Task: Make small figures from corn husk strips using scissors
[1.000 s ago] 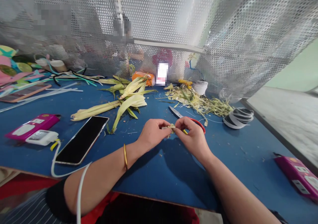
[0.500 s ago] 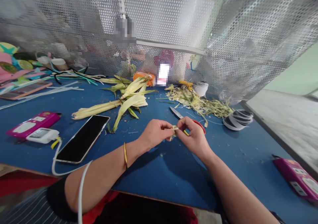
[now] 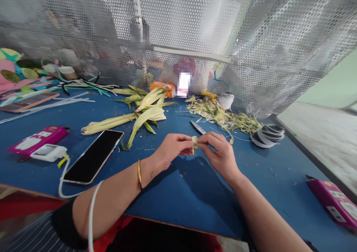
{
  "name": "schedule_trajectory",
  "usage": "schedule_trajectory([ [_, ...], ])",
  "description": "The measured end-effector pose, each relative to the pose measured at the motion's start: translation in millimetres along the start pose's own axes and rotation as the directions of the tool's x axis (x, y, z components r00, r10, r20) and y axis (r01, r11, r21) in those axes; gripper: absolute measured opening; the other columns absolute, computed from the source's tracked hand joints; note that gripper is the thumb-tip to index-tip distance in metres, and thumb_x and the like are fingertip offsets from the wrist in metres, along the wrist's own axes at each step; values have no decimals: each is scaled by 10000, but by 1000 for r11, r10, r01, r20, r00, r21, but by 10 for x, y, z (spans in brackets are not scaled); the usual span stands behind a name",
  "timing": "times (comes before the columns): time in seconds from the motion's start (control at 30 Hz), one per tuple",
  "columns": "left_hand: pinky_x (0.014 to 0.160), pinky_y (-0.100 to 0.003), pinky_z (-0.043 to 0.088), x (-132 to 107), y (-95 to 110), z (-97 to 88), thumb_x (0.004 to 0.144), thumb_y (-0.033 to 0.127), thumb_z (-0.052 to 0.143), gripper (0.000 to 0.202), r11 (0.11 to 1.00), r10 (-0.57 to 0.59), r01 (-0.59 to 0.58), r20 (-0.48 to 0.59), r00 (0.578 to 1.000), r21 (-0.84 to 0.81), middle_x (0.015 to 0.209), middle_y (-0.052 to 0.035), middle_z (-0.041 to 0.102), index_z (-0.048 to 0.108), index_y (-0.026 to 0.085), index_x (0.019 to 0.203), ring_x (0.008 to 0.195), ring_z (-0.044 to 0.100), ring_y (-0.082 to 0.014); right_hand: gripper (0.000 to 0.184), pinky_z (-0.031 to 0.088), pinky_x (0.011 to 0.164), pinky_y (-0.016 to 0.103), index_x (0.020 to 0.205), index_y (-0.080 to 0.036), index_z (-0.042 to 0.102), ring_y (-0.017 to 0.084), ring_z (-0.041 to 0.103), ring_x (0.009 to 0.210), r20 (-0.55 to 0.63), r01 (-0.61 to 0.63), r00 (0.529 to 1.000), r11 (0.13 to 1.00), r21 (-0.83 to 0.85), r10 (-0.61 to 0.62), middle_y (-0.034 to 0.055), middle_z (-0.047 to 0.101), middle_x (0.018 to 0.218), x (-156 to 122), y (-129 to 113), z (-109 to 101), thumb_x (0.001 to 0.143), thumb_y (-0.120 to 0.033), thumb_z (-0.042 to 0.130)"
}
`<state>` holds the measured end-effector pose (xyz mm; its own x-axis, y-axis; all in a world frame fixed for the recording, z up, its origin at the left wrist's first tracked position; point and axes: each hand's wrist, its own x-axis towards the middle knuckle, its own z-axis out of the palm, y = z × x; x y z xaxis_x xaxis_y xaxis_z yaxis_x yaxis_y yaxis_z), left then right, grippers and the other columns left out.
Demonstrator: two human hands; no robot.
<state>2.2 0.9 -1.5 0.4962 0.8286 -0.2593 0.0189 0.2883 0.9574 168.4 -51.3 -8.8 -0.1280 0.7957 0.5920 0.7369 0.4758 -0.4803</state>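
Observation:
Both of my hands meet above the middle of the blue table [image 3: 195, 192]. My left hand [image 3: 170, 149], with a gold bangle on its wrist, pinches one side of a small pale strip of corn husk [image 3: 194, 140]. My right hand [image 3: 219, 153] pinches the other side of the same strip. The fingers of both hands are closed on it. Just behind my right hand lie scissors [image 3: 198, 127], with only the blade showing.
Whole corn husks [image 3: 139, 114] lie behind my left hand, and a heap of husk scraps [image 3: 225, 116] at the back right. A phone [image 3: 93, 156], a white power bank [image 3: 48, 152] and pink power strips [image 3: 37, 138] [image 3: 333, 203] are there too. Tape rolls [image 3: 267, 133] sit right. Perforated metal screens [image 3: 251, 40] wall the table.
My hands have shifted slightly and turned the husk strip between the fingertips. My right hand now hides the red scissor handle that showed before.

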Motion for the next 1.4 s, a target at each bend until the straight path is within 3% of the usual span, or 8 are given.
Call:
schedule_trajectory([
  [0.23, 637, -232, 487, -25, -3, 18, 758, 352, 669, 214, 999, -16, 15, 29, 999, 29, 638, -44, 689, 712, 143, 734, 602, 645, -123, 101, 444, 688, 306, 747, -213, 639, 163, 584, 680, 36, -160, 987, 974, 157, 156, 8, 641, 708, 10, 2, 4, 839, -254, 639],
  [0.33, 643, -227, 485, -18, -25, 18, 755, 303, 668, 163, 998, -15, 14, 10, 1000, 58, 634, -33, 691, 721, 149, 755, 606, 643, -116, 132, 454, 623, 278, 857, -193, 657, 153, 577, 664, 89, -320, 947, 881, 348, 309, 10, 648, 725, 16, 2, -4, 818, -319, 652],
  [0.43, 653, -238, 490, -15, -35, 14, 744, 275, 664, 143, 994, -18, 14, 35, 999, 104, 636, -33, 694, 729, 150, 772, 614, 644, -122, 177, 441, 599, 269, 834, -180, 679, 143, 560, 639, 141, -413, 910, 816, 405, 391, 10, 652, 706, 12, 20, -2, 817, -353, 644],
  [0.57, 670, -253, 503, -23, -37, 15, 728, 271, 683, 156, 988, -46, 31, 93, 995, 154, 652, -41, 698, 737, 137, 786, 616, 640, -125, 166, 429, 603, 270, 702, -181, 658, 137, 535, 618, 158, -433, 901, 821, 372, 403, -1, 625, 645, 3, 36, 22, 786, -324, 663],
  [0.87, 702, -290, 530, -18, -57, -28, 682, 350, 760, 224, 983, -56, -3, 311, 949, 186, 665, -64, 709, 726, 130, 710, 640, 662, -155, 152, 397, 587, 270, 692, -186, 603, 139, 505, 622, 117, -478, 873, 788, 388, 473, -8, 587, 649, -49, -3, 133, 780, -308, 623],
  [1.0, 706, -299, 532, -16, -47, -37, 682, 378, 764, 258, 979, -59, -10, 330, 942, 202, 679, -73, 714, 723, 127, 724, 645, 664, -160, 188, 362, 529, 256, 686, -183, 589, 124, 465, 570, 97, -522, 834, 720, 457, 542, -20, 551, 611, -69, 4, 202, 780, -342, 623],
  [1.27, 663, -276, 519, -28, -40, 10, 625, 342, 797, 267, 984, -113, 66, 293, 949, 165, 649, -32, 672, 700, 124, 744, 596, 619, -127, 191, 342, 484, 230, 686, -182, 578, 104, 443, 533, 134, -502, 851, 709, 496, 508, -34, 528, 583, -46, -53, 202, 799, -332, 608],
  [1.4, 605, -246, 485, -29, -55, 39, 663, 316, 744, 193, 977, -110, 55, 269, 957, 205, 569, -7, 626, 679, 135, 642, 539, 581, -109, 202, 347, 460, 225, 670, -180, 589, 102, 446, 505, 167, -530, 832, 671, 519, 528, -34, 533, 558, -53, -52, 210, 773, -347, 634],
])
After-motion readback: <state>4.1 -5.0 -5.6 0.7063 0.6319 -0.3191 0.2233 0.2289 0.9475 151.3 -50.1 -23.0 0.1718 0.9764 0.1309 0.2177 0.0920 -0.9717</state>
